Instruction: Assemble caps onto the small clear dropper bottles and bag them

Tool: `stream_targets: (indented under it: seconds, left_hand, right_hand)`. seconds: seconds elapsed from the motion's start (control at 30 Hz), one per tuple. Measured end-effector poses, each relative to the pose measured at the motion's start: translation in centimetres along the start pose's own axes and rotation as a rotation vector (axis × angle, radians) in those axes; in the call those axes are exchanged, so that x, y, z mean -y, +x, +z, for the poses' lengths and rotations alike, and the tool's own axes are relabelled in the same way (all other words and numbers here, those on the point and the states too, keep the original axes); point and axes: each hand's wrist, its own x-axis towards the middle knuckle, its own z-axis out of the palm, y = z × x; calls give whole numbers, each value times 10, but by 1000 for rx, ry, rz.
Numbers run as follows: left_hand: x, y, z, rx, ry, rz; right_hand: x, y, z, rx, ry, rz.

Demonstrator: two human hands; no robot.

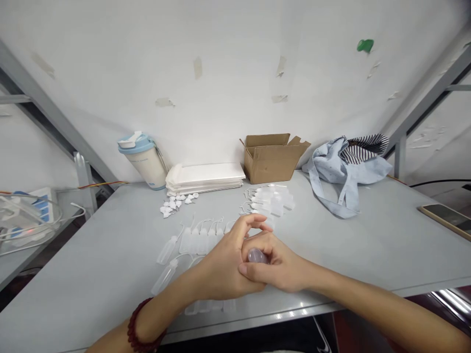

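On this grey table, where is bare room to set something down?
Right: between the blue bag, phone and right forearm. Left: between the table's left edge and the clear plastic pieces. Crowded: the middle, with those pieces and white caps.

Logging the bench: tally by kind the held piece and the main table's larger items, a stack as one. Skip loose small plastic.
Clear piece: 1
Cup: 1
White stack: 1
Box: 1
Bag: 1
Phone: 1
Total: 6
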Motion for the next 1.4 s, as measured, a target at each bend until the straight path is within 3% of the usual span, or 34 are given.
stream_targets:
  seconds: [0.4,0.63,0.9,1.2,1.3,1.4]
  left_hand:
    - [0,-1,5,-14,-50,86]
    - [-1,-1,4,7,-62,43]
    - [9,0,5,-36,65,16]
    - [7,1,5,-42,80,12]
    - [6,1,0,-61,79,-52]
    - [5,4,-9,-168,115,-107]
  right_hand:
    - [9,-2,-1,-107,-219,-177]
    - [9,-1,-4,-41,-142,-92]
    - [10,-1,-6,59,-12,184]
    - [5,1,-7,43,-40,122]
    - [5,3,-7,-34,-16,97]
    - [4,5,-12,-253,69,82]
